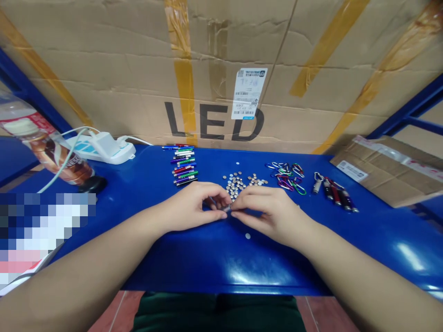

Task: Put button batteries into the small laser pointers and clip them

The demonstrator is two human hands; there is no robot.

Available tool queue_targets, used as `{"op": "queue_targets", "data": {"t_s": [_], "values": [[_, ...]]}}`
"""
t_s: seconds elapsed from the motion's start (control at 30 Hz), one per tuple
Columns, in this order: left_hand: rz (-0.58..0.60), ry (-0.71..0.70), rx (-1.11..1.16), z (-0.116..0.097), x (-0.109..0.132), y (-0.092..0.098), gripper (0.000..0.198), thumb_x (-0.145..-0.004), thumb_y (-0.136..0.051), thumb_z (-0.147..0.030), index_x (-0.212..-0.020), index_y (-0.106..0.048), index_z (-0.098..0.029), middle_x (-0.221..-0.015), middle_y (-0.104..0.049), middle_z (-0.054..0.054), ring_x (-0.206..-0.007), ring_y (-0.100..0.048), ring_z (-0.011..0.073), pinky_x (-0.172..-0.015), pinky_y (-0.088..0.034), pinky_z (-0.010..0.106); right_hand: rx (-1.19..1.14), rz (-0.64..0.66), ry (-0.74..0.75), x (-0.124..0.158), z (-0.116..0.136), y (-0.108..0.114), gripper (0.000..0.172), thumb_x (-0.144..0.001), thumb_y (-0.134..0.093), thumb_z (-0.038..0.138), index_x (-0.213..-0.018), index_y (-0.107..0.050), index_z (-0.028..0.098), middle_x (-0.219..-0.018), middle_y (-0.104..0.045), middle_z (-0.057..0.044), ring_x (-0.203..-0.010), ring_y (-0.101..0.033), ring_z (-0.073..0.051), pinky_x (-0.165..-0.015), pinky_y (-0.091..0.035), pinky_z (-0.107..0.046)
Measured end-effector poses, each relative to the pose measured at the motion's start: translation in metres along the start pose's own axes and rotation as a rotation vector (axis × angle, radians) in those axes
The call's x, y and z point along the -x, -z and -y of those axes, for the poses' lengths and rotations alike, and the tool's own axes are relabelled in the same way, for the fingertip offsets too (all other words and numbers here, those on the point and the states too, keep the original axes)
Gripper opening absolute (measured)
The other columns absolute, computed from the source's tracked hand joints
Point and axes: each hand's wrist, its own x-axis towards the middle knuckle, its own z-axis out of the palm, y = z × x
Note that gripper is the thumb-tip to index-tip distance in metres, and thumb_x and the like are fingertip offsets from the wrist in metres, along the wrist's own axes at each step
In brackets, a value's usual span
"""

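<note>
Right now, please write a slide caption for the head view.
The left hand and right hand pinch a small metal piece beside button cells.

Penlights left of button cells, carabiners right, keychain lights farther right

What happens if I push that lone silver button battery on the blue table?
The button battery looks flat, so it would probably slide, not roll. The shiny blue table seems slick, so it may skid easily. Being thin, it could be fiddly to pinch up.
</note>
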Motion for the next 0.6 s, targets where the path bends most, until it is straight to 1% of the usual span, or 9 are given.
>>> {"op": "queue_targets", "data": {"t_s": [0.13,0.2,0.3,0.37,0.43,0.47,0.53,0.6], "values": [[-0.003,0.006,0.005,0.0,0.0,-0.001,0.015,-0.089,-0.075,-0.021,-0.103,-0.072,-0.016,-0.097,-0.074,0.004,-0.081,-0.072,0.0143,-0.078,-0.06,0.026,0.091,-0.011,0.075,0.003,0.001,0.0,0.011,-0.099,-0.065,0.017,-0.103,-0.075,0.015,-0.097,-0.071,-0.01,-0.085,-0.067,-0.018,-0.078,-0.055,-0.029],[-0.013,-0.006,0.003,0.0,0.0,-0.001,0.014,-0.089,-0.075,-0.021,-0.102,-0.071,-0.016,-0.098,-0.074,0.004,-0.082,-0.072,0.0141,-0.078,-0.059,0.025,0.068,-0.012,0.089,0.003,0.002,0.001,0.012,-0.099,-0.064,0.016,-0.105,-0.074,0.016,-0.099,-0.071,-0.009,-0.087,-0.067,-0.018,-0.08,-0.056,-0.029],[-0.022,-0.036,-0.018,0.0,0.0,-0.001,0.012,-0.09,-0.074,-0.019,-0.102,-0.071,-0.017,-0.098,-0.074,0.003,-0.086,-0.071,0.0139,-0.081,-0.058,0.025,0.032,-0.017,0.071,0.003,-0.002,0.008,0.012,-0.1,-0.062,0.016,-0.108,-0.071,0.017,-0.099,-0.071,-0.008,-0.091,-0.067,-0.018,-0.084,-0.055,-0.03],[-0.022,-0.041,-0.029,0.0,0.0,0.0,0.012,-0.09,-0.073,-0.018,-0.101,-0.07,-0.017,-0.099,-0.074,0.003,-0.088,-0.071,0.0142,-0.083,-0.058,0.026,0.127,-0.043,-0.013,0.005,-0.011,0.015,0.012,-0.099,-0.061,0.016,-0.105,-0.071,0.017,-0.098,-0.072,-0.008,-0.093,-0.067,-0.021,-0.086,-0.055,-0.035],[-0.019,-0.034,-0.035,0.0,0.0,0.001,0.011,-0.091,-0.073,-0.019,-0.102,-0.07,-0.018,-0.1,-0.074,0.003,-0.09,-0.071,0.0147,-0.085,-0.058,0.026,0.295,-0.024,-0.171,0.009,-0.025,0.024,0.011,-0.096,-0.062,0.017,-0.098,-0.073,0.017,-0.097,-0.071,-0.009,-0.093,-0.066,-0.025,-0.088,-0.054,-0.041],[-0.017,-0.026,-0.033,0.001,0.0,0.001,0.013,-0.091,-0.073,-0.019,-0.103,-0.069,-0.018,-0.101,-0.074,0.003,-0.091,-0.071,0.015,-0.085,-0.058,0.027,0.37,0.028,-0.255,0.011,-0.033,0.028,0.01,-0.094,-0.064,0.017,-0.095,-0.074,0.018,-0.096,-0.071,-0.01,-0.093,-0.066,-0.027,-0.089,-0.053,-0.045],[-0.014,-0.003,-0.017,0.001,0.001,0.001,0.02,-0.091,-0.072,-0.019,-0.111,-0.067,-0.02,-0.102,-0.073,0.002,-0.092,-0.071,0.0158,-0.085,-0.058,0.028,0.44,0.156,-0.389,0.015,-0.045,0.033,0.009,-0.089,-0.068,0.018,-0.09,-0.077,0.02,-0.094,-0.07,-0.01,-0.093,-0.066,-0.029,-0.09,-0.052,-0.048],[-0.012,0.022,-0.002,0.002,0.001,0.001,0.029,-0.091,-0.071,-0.019,-0.119,-0.064,-0.022,-0.105,-0.073,0.002,-0.093,-0.071,0.0166,-0.084,-0.059,0.029,0.432,0.226,-0.455,0.017,-0.051,0.035,0.01,-0.088,-0.069,0.019,-0.088,-0.078,0.021,-0.094,-0.069,-0.009,-0.093,-0.066,-0.029,-0.091,-0.053,-0.047]]}}
